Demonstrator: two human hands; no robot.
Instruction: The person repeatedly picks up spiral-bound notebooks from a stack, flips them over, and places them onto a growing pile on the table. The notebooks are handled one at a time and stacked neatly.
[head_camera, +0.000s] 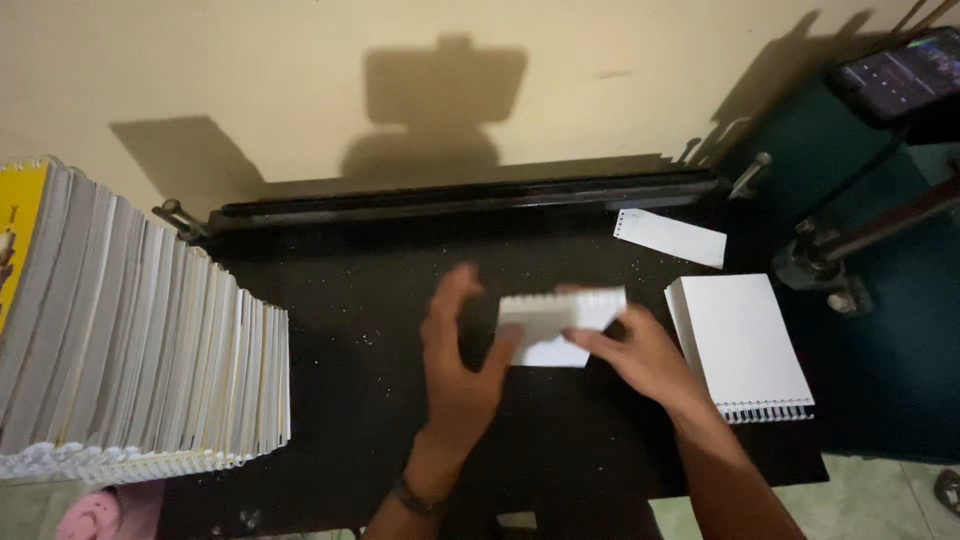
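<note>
Fingers of the right hand (640, 352) and left hand (462, 365) are clasped around a small white spiral-bound pad (560, 322); light and bendable, it is best gripped along its stiffer bound edge.

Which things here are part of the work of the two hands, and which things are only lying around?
In the work:
- small white pad, held between left hand and right hand
- white spiral-bound stack
- black worktable

Lying about:
- loose punched paper strip
- big row of bound books
- phone on a stand

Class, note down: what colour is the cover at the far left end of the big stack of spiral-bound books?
Yellow; the cover shows in the head view.
</note>
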